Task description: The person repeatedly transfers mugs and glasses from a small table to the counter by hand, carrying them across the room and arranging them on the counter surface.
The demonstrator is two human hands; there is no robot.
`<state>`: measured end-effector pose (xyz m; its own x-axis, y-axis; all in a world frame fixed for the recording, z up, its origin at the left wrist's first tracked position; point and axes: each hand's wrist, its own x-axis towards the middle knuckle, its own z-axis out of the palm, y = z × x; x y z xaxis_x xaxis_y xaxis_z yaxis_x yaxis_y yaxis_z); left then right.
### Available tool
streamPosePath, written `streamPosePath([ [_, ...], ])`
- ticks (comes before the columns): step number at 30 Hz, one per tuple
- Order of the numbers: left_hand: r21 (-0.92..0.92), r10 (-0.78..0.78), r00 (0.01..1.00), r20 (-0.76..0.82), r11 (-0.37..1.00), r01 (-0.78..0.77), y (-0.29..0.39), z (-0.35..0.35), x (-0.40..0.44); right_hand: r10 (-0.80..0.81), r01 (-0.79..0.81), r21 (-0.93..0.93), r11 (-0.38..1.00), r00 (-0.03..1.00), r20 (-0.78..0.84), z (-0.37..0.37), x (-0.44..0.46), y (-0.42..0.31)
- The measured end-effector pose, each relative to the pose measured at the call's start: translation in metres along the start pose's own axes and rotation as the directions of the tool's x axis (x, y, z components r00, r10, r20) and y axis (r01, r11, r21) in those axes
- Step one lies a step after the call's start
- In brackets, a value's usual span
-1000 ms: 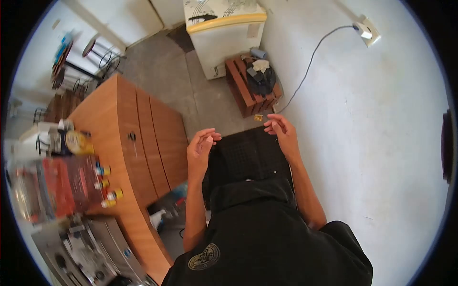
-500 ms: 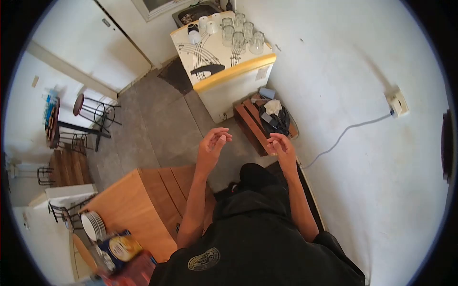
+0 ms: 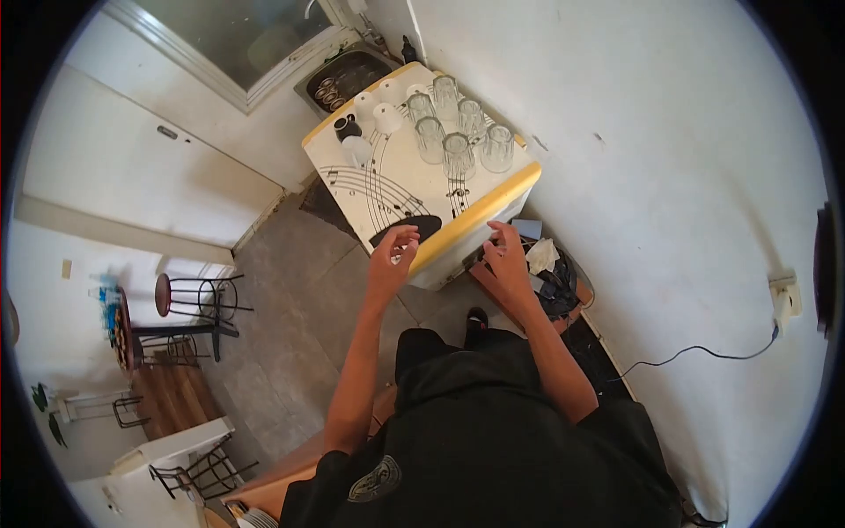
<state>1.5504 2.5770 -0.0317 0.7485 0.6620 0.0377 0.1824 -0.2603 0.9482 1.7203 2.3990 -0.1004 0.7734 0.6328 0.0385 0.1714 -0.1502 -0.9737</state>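
My left hand (image 3: 390, 264) is raised in front of me, fingers curved and apart, holding nothing. It appears against the near edge of a white counter (image 3: 352, 189) with a yellow rim and black music-note print. My right hand (image 3: 508, 261) is likewise empty, with bent, parted fingers, just beyond the counter's right front corner in view. On the counter stand several upturned clear glasses (image 3: 459, 156). To their left are several white cups (image 3: 386, 118) and a black cup (image 3: 348, 128).
Behind the counter is a sink (image 3: 348, 77) with things in it. A wooden crate (image 3: 493, 289) with a black bag (image 3: 559, 286) sits low by the right wall. A cable (image 3: 695, 350) hangs from a wall socket (image 3: 783, 299). Stools (image 3: 198, 295) and a table stand far left.
I have moved forward, so the counter with the glasses is closer. The wooden cabinet at lower left has mostly slid out of view. Both hands stay raised and empty.
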Motion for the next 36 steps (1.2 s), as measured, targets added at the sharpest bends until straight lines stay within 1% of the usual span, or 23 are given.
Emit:
streamPosePath([
  [1, 0.012, -0.013, 1.000, 0.018, 1.000, 0.013, -0.003, -0.005, 0.018, -0.057, 0.057, -0.029, 0.998, 0.998, -0.003, 0.008, 0.017, -0.003],
  [2, 0.026, -0.024, 0.999, 0.038, 0.999, 0.023, -0.006, -0.010, 0.038, -0.052, 0.051, -0.028, 0.998, 0.998, -0.019, 0.016, 0.036, -0.005],
  [3, 0.029, -0.021, 0.998, 0.057, 0.999, 0.019, -0.017, -0.014, 0.059, -0.147, 0.141, -0.109, 0.984, 0.988, -0.050, 0.025, 0.052, -0.003],
  [4, 0.089, 0.041, 0.995, 0.092, 0.995, -0.049, -0.030, -0.017, 0.081, -0.237, 0.220, -0.193, 0.956, 0.969, -0.075, 0.035, 0.068, -0.006],
  [5, 0.145, 0.099, 0.986, 0.135, 0.982, -0.119, -0.043, -0.021, 0.101, -0.262, 0.240, -0.204, 0.949, 0.961, -0.091, 0.041, 0.080, -0.007],
  [6, 0.145, 0.095, 0.981, 0.168, 0.982, -0.120, -0.047, -0.025, 0.118, -0.242, 0.215, -0.206, 0.955, 0.963, -0.116, 0.050, 0.087, -0.010],
  [7, 0.164, 0.117, 0.971, 0.208, 0.975, -0.152, -0.048, -0.026, 0.136, -0.242, 0.200, -0.258, 0.945, 0.960, -0.142, 0.056, 0.095, -0.013],
  [8, 0.175, 0.147, 0.958, 0.245, 0.965, -0.193, -0.047, -0.027, 0.159, -0.251, 0.189, -0.316, 0.930, 0.953, -0.168, 0.062, 0.105, -0.016],
  [9, 0.186, 0.228, 0.927, 0.298, 0.939, -0.290, -0.060, -0.030, 0.182, -0.236, 0.165, -0.339, 0.926, 0.955, -0.181, 0.069, 0.111, -0.016],
  [10, 0.167, 0.233, 0.916, 0.327, 0.940, -0.299, -0.063, -0.032, 0.203, -0.224, 0.140, -0.353, 0.925, 0.952, -0.208, 0.076, 0.117, -0.020],
  [12, 0.208, 0.425, 0.846, 0.323, 0.840, -0.501, -0.071, -0.033, 0.237, -0.186, 0.059, -0.426, 0.903, 0.946, -0.265, 0.091, 0.121, -0.027],
  [13, 0.172, 0.456, 0.817, 0.352, 0.827, -0.535, -0.076, -0.035, 0.257, -0.175, 0.032, -0.439, 0.898, 0.942, -0.288, 0.098, 0.126, -0.029],
  [14, 0.146, 0.459, 0.806, 0.373, 0.829, -0.540, -0.081, -0.035, 0.275, -0.186, 0.010, -0.490, 0.872, 0.932, -0.312, 0.105, 0.130, -0.031],
  [16, 0.307, 0.506, 0.780, 0.367, 0.726, -0.615, -0.079, -0.037, 0.302, -0.179, -0.044, -0.545, 0.837, 0.920, -0.349, 0.120, 0.135, -0.037],
  [18, 0.311, 0.473, 0.778, 0.413, 0.730, -0.609, -0.079, -0.040, 0.322, -0.225, -0.085, -0.644, 0.760, 0.895, -0.384, 0.134, 0.143, -0.046],
  [20, 0.380, 0.529, 0.739, 0.418, 0.637, -0.671, -0.079, -0.042, 0.336, -0.201, -0.130, -0.652, 0.747, 0.891, -0.408, 0.148, 0.150, -0.051],
  [22, 0.375, 0.490, 0.735, 0.468, 0.643, -0.668, -0.089, -0.042, 0.346, -0.152, -0.200, -0.684, 0.702, 0.896, -0.418, 0.159, 0.157, -0.054],
  [24, 0.472, 0.444, 0.712, 0.544, 0.541, -0.697, -0.096, -0.044, 0.349, -0.132, -0.240, -0.681, 0.692, 0.886, -0.446, 0.168, 0.160, -0.054],
  [28, 0.347, 0.523, 0.664, 0.534, 0.581, -0.736, -0.093, -0.045, 0.342, -0.135, -0.279, -0.661, 0.697, 0.854, -0.502, 0.173, 0.163, -0.054],
  [30, 0.204, 0.600, 0.485, 0.637, 0.475, -0.856, -0.091, -0.043, 0.334, -0.133, -0.295, -0.650, 0.700, 0.840, -0.526, 0.172, 0.164, -0.053],
  [32, 0.182, 0.581, 0.473, 0.663, 0.488, -0.854, -0.092, -0.040, 0.327, -0.154, -0.309, -0.653, 0.692, 0.819, -0.552, 0.172, 0.163, -0.052],
  [34, 0.174, 0.586, 0.497, 0.640, 0.519, -0.837, -0.092, -0.038, 0.324, -0.149, -0.341, -0.654, 0.675, 0.806, -0.573, 0.170, 0.163, -0.052],
  [36, 0.163, 0.576, 0.482, 0.661, 0.516, -0.841, -0.092, -0.037, 0.326, -0.143, -0.370, -0.655, 0.659, 0.793, -0.592, 0.168, 0.163, -0.050],
])
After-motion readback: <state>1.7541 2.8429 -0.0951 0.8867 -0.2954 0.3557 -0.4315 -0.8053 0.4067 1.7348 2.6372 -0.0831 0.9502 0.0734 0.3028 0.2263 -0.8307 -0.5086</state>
